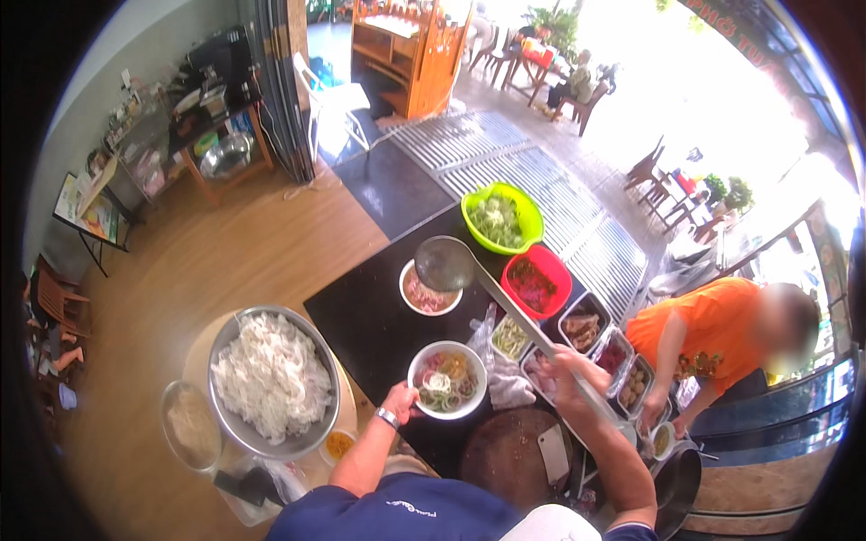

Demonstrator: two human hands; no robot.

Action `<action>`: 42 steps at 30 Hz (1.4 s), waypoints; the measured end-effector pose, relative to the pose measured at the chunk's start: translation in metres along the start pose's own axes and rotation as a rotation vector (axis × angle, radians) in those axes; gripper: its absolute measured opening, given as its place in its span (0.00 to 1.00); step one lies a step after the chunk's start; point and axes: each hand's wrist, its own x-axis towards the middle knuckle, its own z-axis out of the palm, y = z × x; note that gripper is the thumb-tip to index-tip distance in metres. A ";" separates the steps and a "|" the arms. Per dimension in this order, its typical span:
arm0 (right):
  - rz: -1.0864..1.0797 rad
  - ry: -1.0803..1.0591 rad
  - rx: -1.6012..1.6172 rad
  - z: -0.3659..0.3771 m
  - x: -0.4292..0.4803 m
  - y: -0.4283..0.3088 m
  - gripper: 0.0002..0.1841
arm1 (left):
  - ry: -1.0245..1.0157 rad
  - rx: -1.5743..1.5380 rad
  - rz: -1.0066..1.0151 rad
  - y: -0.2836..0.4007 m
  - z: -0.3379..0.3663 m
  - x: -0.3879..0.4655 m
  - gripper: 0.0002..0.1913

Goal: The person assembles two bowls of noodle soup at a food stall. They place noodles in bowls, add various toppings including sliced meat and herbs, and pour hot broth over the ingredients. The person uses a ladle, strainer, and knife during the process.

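My left hand (400, 400) grips the left rim of a white bowl (447, 381) that holds sliced onion, herbs, meat and noodles. In my right hand (575, 380) is the long metal handle of a ladle (444, 264). The ladle's round head hangs over the far edge of another white bowl (431, 297) with pinkish meat in it. Whether the ladle holds liquid I cannot tell. Near my right hand stand a metal container of raw meat (539, 372) and a container of pale sliced vegetables (512, 337).
A large metal basin of white rice noodles (273, 379) stands left. Beyond the bowls are a green colander of shredded greens (502, 218) and a red basket (536, 281). A round chopping board with a cleaver (554, 454) lies close. At right, a person in orange (703, 331) handles a small bowl.
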 end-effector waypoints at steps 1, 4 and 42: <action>0.277 0.103 0.211 -0.008 -0.005 -0.007 0.07 | 0.006 -0.024 -0.012 -0.002 -0.001 0.003 0.22; 0.618 0.487 0.313 -0.041 -0.011 -0.016 0.14 | -0.008 -0.014 -0.048 -0.008 -0.006 0.013 0.23; 1.163 1.017 -0.746 -0.571 -0.666 -0.038 0.17 | -0.528 0.229 -0.329 -0.250 0.281 -0.273 0.30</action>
